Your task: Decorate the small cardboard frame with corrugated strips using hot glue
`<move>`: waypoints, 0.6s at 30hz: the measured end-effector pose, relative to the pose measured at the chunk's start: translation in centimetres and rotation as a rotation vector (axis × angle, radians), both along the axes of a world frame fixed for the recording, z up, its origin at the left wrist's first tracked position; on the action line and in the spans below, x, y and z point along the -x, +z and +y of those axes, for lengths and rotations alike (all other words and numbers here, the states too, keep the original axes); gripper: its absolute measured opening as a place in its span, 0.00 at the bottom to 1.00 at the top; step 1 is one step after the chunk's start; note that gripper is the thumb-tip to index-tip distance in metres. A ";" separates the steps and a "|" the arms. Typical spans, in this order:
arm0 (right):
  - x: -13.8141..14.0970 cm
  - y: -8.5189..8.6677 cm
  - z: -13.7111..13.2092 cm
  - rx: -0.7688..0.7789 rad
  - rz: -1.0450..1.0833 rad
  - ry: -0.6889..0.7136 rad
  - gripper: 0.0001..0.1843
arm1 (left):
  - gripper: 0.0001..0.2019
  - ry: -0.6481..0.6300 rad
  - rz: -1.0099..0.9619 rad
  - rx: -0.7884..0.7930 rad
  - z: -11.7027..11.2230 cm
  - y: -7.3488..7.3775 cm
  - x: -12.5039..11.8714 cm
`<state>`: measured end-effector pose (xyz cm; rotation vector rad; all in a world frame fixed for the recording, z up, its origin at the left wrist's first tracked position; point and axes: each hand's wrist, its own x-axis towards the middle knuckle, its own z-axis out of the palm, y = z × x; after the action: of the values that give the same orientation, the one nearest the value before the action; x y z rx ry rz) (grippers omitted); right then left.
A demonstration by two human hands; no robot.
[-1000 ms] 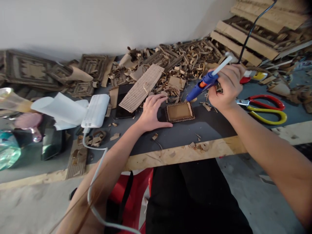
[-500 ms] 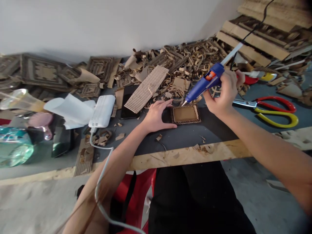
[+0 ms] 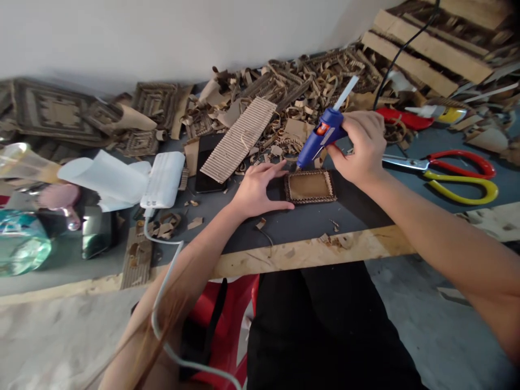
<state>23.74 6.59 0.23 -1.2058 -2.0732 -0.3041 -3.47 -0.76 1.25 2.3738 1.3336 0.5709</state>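
Observation:
A small rectangular cardboard frame (image 3: 310,186) with a corrugated border lies on the dark table top (image 3: 309,219). My left hand (image 3: 257,189) rests flat beside its left edge, fingers spread, thumb touching the frame's lower left corner. My right hand (image 3: 361,145) is closed round a blue hot glue gun (image 3: 320,137) with a white glue stick at its back. The gun's nozzle points down at the frame's upper left corner. A black cord runs from the gun to the upper right.
Red and yellow scissors (image 3: 455,176) lie right of my right hand. A heap of cardboard scraps (image 3: 300,92) and a corrugated strip (image 3: 238,138) fill the back. A white power bank (image 3: 163,180) with cable, a phone (image 3: 207,162) and paper sit left. A wooden edge (image 3: 300,252) fronts the table.
My right hand has brought the glue gun left and down, from above the frame's right side to its upper left corner. My left hand has stayed beside the frame.

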 end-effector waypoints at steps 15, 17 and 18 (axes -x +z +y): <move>0.3 0.3 -0.7 0.004 0.004 0.008 0.20 | 0.56 0.072 0.058 -0.142 -0.5 -0.9 -0.5; 0.4 0.2 -0.7 -0.014 0.009 0.007 0.20 | 0.57 0.080 0.056 -0.136 -0.6 -0.8 -0.5; 0.5 0.2 -0.7 -0.013 0.010 0.011 0.20 | 0.57 0.084 0.049 -0.130 -0.6 -0.8 -0.5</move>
<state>23.22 5.90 0.43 -1.1861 -2.0659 -0.3055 -2.97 -1.31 0.49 2.4590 1.4644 0.6450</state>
